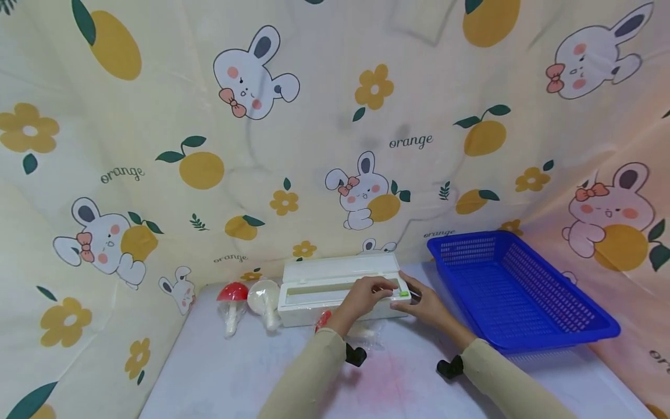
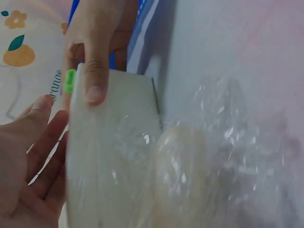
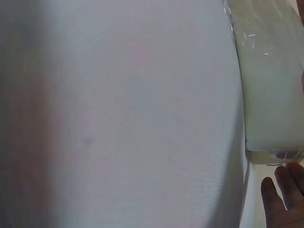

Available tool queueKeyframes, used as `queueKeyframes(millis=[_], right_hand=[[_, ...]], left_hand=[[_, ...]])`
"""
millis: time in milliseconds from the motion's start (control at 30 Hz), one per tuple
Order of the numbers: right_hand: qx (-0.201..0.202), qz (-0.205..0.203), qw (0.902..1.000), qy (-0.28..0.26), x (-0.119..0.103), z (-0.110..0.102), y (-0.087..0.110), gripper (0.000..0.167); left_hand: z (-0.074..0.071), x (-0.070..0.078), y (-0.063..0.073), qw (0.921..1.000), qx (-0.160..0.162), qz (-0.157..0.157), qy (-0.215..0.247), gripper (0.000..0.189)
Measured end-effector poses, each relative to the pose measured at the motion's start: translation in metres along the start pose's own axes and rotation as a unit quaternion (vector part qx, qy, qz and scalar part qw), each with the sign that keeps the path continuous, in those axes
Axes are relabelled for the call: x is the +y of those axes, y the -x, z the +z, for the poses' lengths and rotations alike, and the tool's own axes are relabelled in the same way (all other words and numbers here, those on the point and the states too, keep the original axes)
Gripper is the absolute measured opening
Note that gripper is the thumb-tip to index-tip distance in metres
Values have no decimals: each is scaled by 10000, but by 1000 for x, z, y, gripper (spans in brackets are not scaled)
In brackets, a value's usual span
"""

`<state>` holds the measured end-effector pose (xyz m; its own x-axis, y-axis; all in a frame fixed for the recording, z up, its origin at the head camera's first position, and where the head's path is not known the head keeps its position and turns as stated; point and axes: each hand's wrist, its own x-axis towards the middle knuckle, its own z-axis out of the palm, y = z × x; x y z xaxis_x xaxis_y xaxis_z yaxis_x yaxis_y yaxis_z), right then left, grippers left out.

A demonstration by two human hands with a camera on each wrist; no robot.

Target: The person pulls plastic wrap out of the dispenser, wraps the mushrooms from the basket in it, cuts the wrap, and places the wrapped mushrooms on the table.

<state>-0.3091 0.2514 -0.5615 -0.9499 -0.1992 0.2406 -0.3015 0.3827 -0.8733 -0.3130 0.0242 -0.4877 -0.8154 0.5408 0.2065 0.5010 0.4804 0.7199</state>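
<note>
A long white cling film dispenser (image 1: 303,316) lies with its lid (image 1: 340,267) raised at the back. My right hand (image 1: 430,307) grips its right end, the thumb (image 2: 96,88) pressing the front face and the fingers round the end. Over the same end hovers my left hand (image 1: 363,297), close to the green slider (image 2: 70,80). In the left wrist view its thumb and fingers are apart, with nothing visible between them. Partly behind the left forearm, a toy mushroom with a red cap (image 1: 323,319) lies in clear film (image 2: 223,137) against the dispenser's front.
Two more film-wrapped toy mushrooms, one red-capped (image 1: 232,293) and one white (image 1: 264,298), lie left of the dispenser. A blue plastic basket (image 1: 471,311) stands on the right of the white table (image 1: 209,372). A patterned cloth (image 1: 314,134) hangs behind.
</note>
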Motion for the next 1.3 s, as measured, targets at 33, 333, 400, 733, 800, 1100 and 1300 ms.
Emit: queueKeyframes(millis=[33,333,400,733,800,1100,1300], right_hand=[[-8,-62,10000,-56,1,0,0,98],[17,-138,9998,-146,3,0,-1,97],[31,-146,9998,-129,2,-1,-1,97],[1,-176,9998,-135,2,-1,-2,97],[-25,-203,9996,-182,3,-1,-2,97],[-41,-70,10000,4,4,-2,-2,99],[-48,-81,10000,33,4,-3,-3,99]], left_hand=[[3,1,-1,10000,56,-52,46,23],[21,2,-9,9954,549,-777,-76,18],[23,3,-10,9938,628,-907,-156,19],[27,9,-10,9856,875,-1381,-434,22],[29,10,-10,9847,923,-1400,-479,21],[33,5,-13,9838,993,-1433,-427,19],[30,5,-13,9847,868,-1438,-455,19]])
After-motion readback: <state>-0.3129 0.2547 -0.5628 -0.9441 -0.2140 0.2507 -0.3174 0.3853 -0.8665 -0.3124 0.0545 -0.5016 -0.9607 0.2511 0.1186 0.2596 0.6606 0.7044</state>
